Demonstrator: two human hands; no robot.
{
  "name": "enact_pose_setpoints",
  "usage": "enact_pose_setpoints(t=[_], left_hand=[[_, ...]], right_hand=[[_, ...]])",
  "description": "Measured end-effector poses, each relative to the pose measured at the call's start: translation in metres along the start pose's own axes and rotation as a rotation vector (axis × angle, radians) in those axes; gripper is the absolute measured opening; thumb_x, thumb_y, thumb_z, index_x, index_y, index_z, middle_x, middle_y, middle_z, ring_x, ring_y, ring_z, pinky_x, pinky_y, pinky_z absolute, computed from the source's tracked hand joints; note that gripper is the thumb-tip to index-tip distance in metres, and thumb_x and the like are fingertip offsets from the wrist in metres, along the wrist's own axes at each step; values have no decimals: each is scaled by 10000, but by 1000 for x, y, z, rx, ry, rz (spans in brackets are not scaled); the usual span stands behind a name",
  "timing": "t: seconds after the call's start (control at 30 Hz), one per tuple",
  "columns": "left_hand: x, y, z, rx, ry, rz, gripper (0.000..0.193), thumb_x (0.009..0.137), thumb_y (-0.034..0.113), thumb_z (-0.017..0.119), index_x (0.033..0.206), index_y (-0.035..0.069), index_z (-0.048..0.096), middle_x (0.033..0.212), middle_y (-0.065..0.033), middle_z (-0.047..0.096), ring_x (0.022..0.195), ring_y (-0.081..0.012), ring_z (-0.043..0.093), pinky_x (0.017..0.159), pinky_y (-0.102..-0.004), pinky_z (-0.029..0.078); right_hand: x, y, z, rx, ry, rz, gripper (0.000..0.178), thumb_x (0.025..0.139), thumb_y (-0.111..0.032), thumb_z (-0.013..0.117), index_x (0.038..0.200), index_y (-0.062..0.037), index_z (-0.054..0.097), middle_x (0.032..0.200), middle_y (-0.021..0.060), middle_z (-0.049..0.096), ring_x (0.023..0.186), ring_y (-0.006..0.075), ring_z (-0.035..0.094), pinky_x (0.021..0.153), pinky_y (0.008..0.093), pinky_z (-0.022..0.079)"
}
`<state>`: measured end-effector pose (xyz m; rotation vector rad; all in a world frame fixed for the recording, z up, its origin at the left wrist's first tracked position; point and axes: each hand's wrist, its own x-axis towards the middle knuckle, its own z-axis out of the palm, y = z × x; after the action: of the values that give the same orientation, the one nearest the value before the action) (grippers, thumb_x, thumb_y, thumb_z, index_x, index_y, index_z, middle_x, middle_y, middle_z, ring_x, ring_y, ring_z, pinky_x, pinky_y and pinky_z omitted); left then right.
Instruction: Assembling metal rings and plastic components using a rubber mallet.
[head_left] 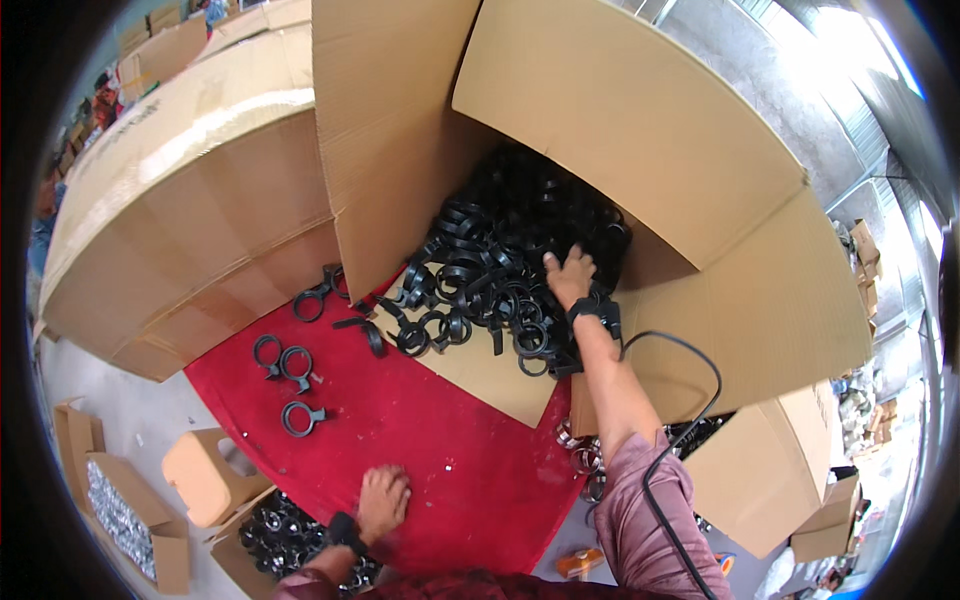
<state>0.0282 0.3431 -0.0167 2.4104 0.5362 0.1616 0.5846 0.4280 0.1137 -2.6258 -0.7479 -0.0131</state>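
Note:
My right hand (572, 275) reaches into a large tipped cardboard box (620, 120), its fingers spread over a heap of black ring clamps (480, 265). It touches the heap's right side, and no clamp shows in its grasp. Each clamp looks like a round ring with a short stem. My left hand (383, 502) rests on the red cloth (450, 440), fingers loosely bent and apart, holding nothing. Ahead of it lie a few loose clamps, one single ring (300, 418) nearest. The back of the heap sinks into shadow inside the box.
Another big carton (200, 230) stands at the left. Below it are an orange-tan plastic container (205, 480) and a box of dark parts (275, 530). A carton of silvery pieces (120, 515) sits at far left. A black cable (715, 375) runs along my right arm.

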Motion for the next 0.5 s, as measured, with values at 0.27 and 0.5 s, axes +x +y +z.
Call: enact_pose_setpoints(t=[0.27, 0.5], left_hand=[[148, -22, -33, 214, -14, -110, 648, 933, 443, 602, 1475, 100, 505, 1579, -196, 387, 1494, -368, 300, 1222, -579, 188], [126, -22, -39, 267, -107, -257, 645, 882, 456, 663, 1419, 113, 562, 1533, -202, 437, 1457, -388, 353, 1199, -606, 225]], right_hand=[[240, 165, 19, 31, 368, -27, 778, 934, -710, 505, 1256, -23, 677, 1203, 213, 700, 1185, 383, 630, 1043, 445, 459], [287, 86, 46, 130, -230, -23, 640, 1037, -529, 455, 1459, -51, 520, 1512, 170, 515, 1438, 371, 419, 1192, 445, 314]])
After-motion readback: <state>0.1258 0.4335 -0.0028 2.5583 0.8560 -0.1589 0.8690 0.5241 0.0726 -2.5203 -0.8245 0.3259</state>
